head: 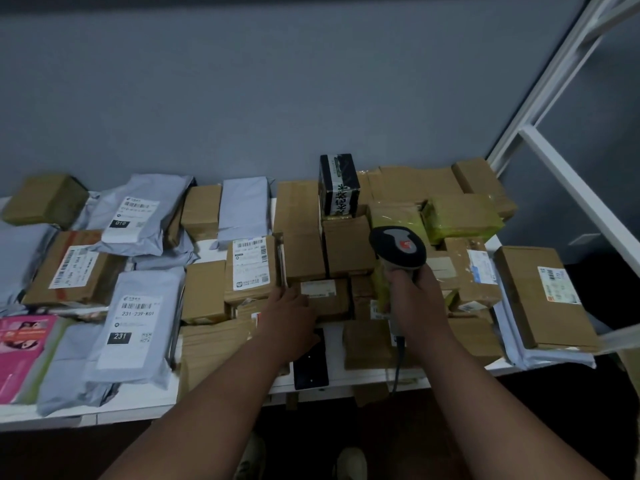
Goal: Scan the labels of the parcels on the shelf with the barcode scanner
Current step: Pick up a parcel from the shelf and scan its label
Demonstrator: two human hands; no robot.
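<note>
Parcels (252, 268) are lying crowded and overlapping on the white shelf (138, 407). Barcode scanner (398, 249) is being gripped by the right hand (417, 299), raised above the brown boxes. Left hand (289, 315) is resting flat, fingers straight, against a labelled box (323, 296). Risk: buried or face-down labels are likely being missed or double-scanned.

Dim, soft, wide-angle edge bending.

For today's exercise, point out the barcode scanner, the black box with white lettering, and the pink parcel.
barcode scanner (398, 247): head view, on its grey head.
black box (339, 183): head view, on its front face.
pink parcel (20, 344): head view, on its pink top face.
</note>
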